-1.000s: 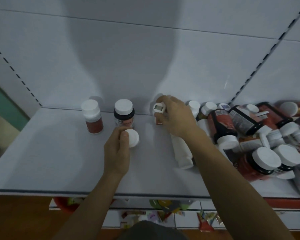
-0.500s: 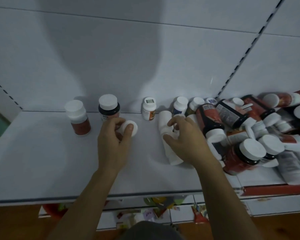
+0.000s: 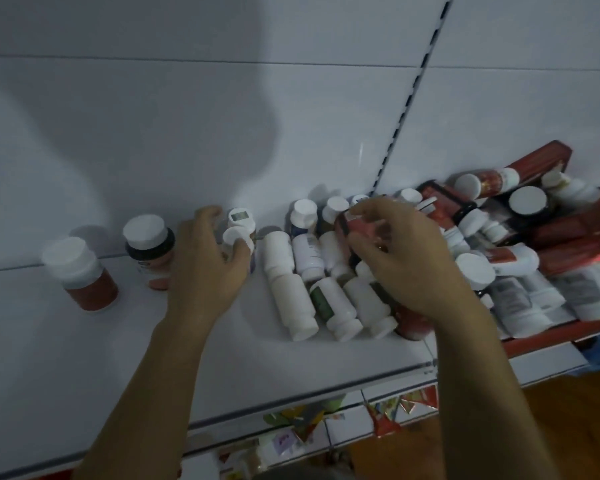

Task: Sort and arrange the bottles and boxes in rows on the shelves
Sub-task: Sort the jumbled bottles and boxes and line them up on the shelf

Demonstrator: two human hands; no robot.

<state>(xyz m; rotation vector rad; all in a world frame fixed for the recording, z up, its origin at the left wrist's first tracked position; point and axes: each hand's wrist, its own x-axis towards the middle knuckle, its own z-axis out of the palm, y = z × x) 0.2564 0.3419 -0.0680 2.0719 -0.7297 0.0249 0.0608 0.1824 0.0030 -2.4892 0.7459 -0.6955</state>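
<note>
On the white shelf (image 3: 84, 358), your left hand (image 3: 205, 268) had its grip clamped on a small white-capped bottle (image 3: 236, 237) by the standing back row, while your right hand (image 3: 406, 258) curled round a red-labelled bottle (image 3: 361, 227) in the heap (image 3: 499, 265), which probably next needed lifting clear and standing upright.

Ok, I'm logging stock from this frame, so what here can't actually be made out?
Label text on the lying white bottles: head view, too blurred to read.
Red bottle: head view, mostly covered by the right hand; grip cannot be told.
Small bottle: body hidden by the left hand holding it.
Pile of bottles and boxes: cut off by the right frame edge.
</note>
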